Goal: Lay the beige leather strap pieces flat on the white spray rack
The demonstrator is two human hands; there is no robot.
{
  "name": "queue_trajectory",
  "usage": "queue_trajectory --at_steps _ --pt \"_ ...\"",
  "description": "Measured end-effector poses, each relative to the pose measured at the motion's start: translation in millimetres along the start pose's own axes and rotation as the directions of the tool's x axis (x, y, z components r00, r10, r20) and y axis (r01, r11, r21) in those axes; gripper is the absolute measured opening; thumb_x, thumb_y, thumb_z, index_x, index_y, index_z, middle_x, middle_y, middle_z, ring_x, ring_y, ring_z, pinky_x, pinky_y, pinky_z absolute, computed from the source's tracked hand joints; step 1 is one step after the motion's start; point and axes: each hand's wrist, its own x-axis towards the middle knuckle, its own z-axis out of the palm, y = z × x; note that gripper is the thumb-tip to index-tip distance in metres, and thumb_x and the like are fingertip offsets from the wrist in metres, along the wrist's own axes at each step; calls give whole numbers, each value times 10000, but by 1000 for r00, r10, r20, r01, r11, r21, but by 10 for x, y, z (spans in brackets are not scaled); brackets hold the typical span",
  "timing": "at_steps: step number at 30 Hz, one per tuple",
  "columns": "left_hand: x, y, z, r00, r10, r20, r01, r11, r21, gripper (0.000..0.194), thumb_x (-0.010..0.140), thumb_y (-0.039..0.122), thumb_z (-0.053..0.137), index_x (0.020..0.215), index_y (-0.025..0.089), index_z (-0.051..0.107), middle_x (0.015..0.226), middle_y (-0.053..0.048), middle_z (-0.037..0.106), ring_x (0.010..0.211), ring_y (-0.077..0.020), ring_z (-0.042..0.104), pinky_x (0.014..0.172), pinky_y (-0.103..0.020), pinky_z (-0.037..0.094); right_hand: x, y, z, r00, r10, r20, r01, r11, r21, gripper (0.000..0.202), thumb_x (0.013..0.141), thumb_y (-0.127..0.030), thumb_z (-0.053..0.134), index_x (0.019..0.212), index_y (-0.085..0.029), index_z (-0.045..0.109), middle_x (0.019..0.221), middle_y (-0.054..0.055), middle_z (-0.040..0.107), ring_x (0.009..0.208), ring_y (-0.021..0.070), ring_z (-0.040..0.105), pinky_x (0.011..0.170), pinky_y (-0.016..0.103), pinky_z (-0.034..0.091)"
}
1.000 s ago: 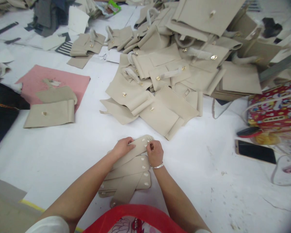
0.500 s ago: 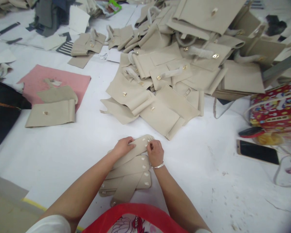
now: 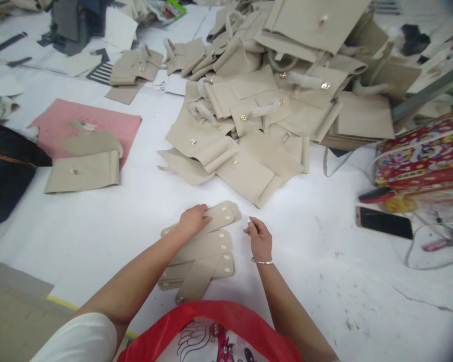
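Note:
Several beige strips with rounded ends (image 3: pixel 202 245) lie overlapped in a stack on the white table, with small white bits near their ends. My left hand (image 3: pixel 194 221) grips the topmost strip (image 3: pixel 221 213), thumb on top and fingers over its far edge. To the right of the strips my right hand (image 3: pixel 259 237) is held apart from them, thumb and forefinger pinched on a small white piece (image 3: pixel 249 219). A silvery bracelet is on that wrist.
Beige bag parts (image 3: pixel 249 171) with gold fittings are heaped beyond my hands. A pink sheet (image 3: pixel 124 125) with beige pieces lies at the left. On the right are a phone (image 3: pixel 385 222), cables and a red patterned bag (image 3: pixel 423 156).
My right hand has moved off the strips to the right, with a small white piece between its fingertips. My left hand stays on the top strip. The view has shifted slightly.

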Motion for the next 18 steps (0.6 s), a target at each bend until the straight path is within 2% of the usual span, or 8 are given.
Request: queue_trajectory --at_steps 2,4,7,9,11,14,16,18 --pt "-77 48 -20 998 -40 -42 44 994 99 344 838 372 546 1106 156 536 1094 -98 589 944 -249 570 759 -337 435 -94 29 -74 995 77 56 -79 996 39 383 769 -455 600 1022 -170 644 659 -15 607 679 145 610 768 360 529" --pt "-192 81 -23 990 -30 -135 54 982 182 378 827 373 569 1126 147 524 1113 -107 561 1001 -269 532 766 -350 439 -192 67 -103 983 149 111 -163 979 124 378 736 -463 633 980 -174 647 659 -21 602 661 131 597 753 351 542" --pt "-448 103 45 963 125 -239 -65 968 242 388 830 373 576 1144 150 523 1173 -108 537 1082 -274 469 879 -385 402 -341 129 -65 956 231 183 -266 943 201 383 692 -491 648 917 -183 614 759 -7 617 662 120 594 707 334 553" --pt "-655 105 152 947 256 -197 -212 952 219 449 819 430 591 1159 147 517 1194 -107 536 1099 -262 459 948 -388 364 -447 157 -3 945 236 226 -276 946 170 372 706 -514 608 891 -193 580 851 16 626 736 142 616 693 327 547" --pt "-854 101 289 938 328 -117 -305 936 177 559 773 466 642 1206 149 486 1248 -112 513 1142 -265 440 974 -389 348 -563 164 63 940 212 268 -251 960 121 343 729 -515 565 869 -203 562 871 24 628 803 168 618 691 325 531" --pt "-1080 77 477 957 283 -63 -270 949 161 687 734 404 697 1307 163 405 1335 -119 453 1194 -280 406 989 -399 341 -750 136 115 939 162 305 -193 978 74 282 729 -472 575 805 -201 585 782 6 619 780 169 576 725 326 485" --pt "-1178 42 558 968 247 -46 -236 957 168 690 740 366 693 1325 154 394 1313 -119 468 1179 -280 419 994 -391 345 -868 99 103 934 125 335 -147 988 43 253 733 -443 579 775 -194 600 752 -4 608 764 162 543 756 320 447" --pt "-1252 -12 601 968 250 -13 -245 954 171 643 758 350 669 1310 142 414 1273 -115 490 1148 -270 450 992 -369 356 -966 55 66 910 85 406 -96 995 8 247 757 -430 551 787 -190 600 765 -8 600 768 156 525 759 307 420"
